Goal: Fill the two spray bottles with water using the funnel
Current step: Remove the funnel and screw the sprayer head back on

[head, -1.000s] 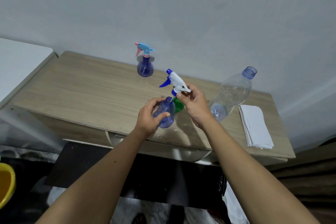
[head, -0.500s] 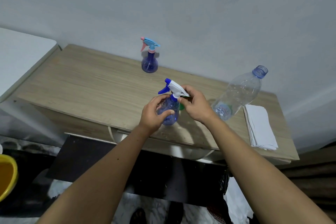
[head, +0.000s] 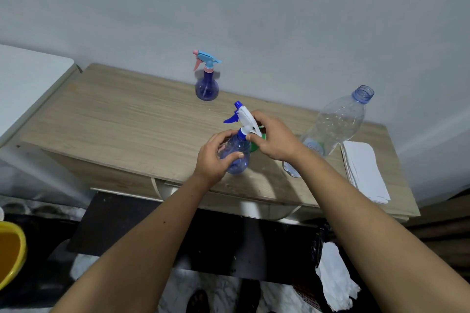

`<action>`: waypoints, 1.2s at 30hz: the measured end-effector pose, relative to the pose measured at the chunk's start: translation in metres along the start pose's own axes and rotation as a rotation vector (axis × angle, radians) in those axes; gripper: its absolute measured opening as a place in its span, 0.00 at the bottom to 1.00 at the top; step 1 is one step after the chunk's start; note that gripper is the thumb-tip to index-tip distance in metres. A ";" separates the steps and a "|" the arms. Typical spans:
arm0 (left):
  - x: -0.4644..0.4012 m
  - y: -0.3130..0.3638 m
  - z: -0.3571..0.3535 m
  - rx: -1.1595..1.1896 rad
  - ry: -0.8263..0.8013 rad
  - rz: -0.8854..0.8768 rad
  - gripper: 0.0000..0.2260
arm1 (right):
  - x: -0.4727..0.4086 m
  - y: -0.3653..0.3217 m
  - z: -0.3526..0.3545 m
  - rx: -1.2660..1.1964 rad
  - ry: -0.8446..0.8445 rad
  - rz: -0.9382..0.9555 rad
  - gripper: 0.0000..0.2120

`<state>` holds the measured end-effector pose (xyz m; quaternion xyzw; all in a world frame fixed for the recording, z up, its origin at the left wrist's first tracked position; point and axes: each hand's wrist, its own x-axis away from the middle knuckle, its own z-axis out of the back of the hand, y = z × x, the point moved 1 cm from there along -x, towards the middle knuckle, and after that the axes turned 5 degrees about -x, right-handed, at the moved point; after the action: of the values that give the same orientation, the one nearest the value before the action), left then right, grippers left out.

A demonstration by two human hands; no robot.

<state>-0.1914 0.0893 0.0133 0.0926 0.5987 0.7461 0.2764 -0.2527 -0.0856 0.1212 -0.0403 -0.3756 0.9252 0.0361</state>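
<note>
A small blue spray bottle [head: 237,154] stands near the front edge of the wooden table [head: 122,122]. My left hand [head: 216,157] grips its round body. My right hand [head: 273,138] pinches the white and blue trigger head [head: 245,118] at the bottle's neck. A sliver of the green funnel [head: 255,146] shows behind the bottle, mostly hidden by my right hand. A second blue spray bottle [head: 206,84] with a light blue and pink trigger stands at the back by the wall. A large clear plastic bottle [head: 335,122], uncapped, stands to the right.
A stack of white paper napkins [head: 363,173] lies at the table's right end. A white surface [head: 28,81] adjoins the table on the left. A yellow basin [head: 10,254] sits on the floor at lower left. White cloth [head: 335,279] lies below the table on the right.
The trigger head has come down from above the bottle onto its neck, with my right hand now at the collar. My left hand has kept hold of the bottle's body.
</note>
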 end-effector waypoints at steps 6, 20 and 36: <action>-0.001 -0.003 0.001 -0.021 -0.006 -0.006 0.25 | -0.007 -0.001 0.002 0.088 0.004 0.004 0.14; -0.001 -0.005 0.000 0.036 -0.009 0.025 0.29 | -0.017 -0.010 0.001 0.286 -0.118 0.116 0.13; -0.001 -0.003 0.002 0.009 -0.020 -0.004 0.25 | -0.023 -0.003 0.004 0.276 -0.089 0.148 0.16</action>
<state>-0.1890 0.0905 0.0115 0.1002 0.5996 0.7417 0.2833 -0.2302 -0.0890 0.1271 -0.0214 -0.2423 0.9690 -0.0439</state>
